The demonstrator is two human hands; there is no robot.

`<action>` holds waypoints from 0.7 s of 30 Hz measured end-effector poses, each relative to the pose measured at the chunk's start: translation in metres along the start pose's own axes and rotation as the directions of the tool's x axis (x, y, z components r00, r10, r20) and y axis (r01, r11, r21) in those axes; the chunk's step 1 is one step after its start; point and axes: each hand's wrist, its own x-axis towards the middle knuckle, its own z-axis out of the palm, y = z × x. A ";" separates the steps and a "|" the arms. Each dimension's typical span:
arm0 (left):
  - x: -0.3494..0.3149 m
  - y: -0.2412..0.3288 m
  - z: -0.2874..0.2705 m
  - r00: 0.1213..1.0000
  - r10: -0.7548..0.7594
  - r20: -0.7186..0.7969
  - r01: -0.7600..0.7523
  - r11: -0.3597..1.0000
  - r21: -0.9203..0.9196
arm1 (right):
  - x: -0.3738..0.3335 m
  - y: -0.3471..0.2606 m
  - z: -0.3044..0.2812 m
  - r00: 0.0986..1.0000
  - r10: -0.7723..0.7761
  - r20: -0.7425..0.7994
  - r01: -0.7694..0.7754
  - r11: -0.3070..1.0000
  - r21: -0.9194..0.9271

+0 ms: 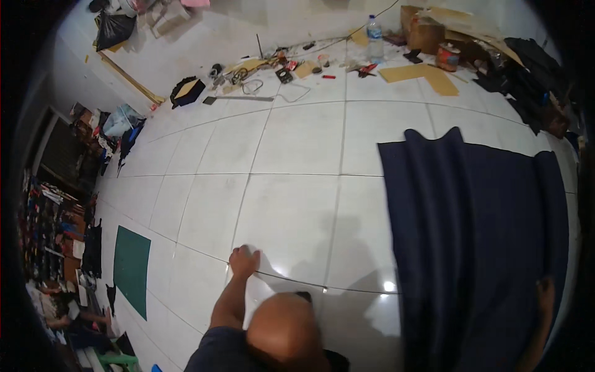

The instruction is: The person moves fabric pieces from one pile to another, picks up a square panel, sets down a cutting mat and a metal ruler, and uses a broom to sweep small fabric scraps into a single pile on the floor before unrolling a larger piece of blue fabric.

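My left hand [245,261] is down on the tiled floor, its thumb and fingers apart. Beneath that hand and forearm lies a white sheet [258,296], partly hidden by my bent knee [284,325]. To the right, a large dark navy sheet of fabric [502,217] is spread over the floor, with long raised ripples running away from me. My right hand [545,291] is on this fabric near its right edge, the fingers curled against it; the exact grip is small and dim.
A green rectangular sheet [131,270] lies at left. Along the far wall are a water bottle [375,40], a yellow L-shaped board [424,77], a cardboard box [421,31] and scattered tools. Cluttered shelves [52,229] and another person [62,313] are at far left.
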 end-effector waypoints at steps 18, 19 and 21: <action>0.064 -0.023 0.011 0.962 -0.274 0.016 0.273 0.950 -0.150 | 0.025 -0.788 0.168 0.455 -0.774 0.439 0.877 0.474 -0.074; 0.064 -0.027 0.014 0.957 -0.288 0.035 0.290 0.946 -0.146 | 0.016 -0.816 0.177 0.369 -0.770 0.520 0.904 0.428 -0.006; 0.077 -0.014 0.021 0.962 -0.270 0.045 0.273 0.947 -0.168 | 0.017 -0.846 0.174 0.297 -0.763 0.575 0.926 0.376 0.021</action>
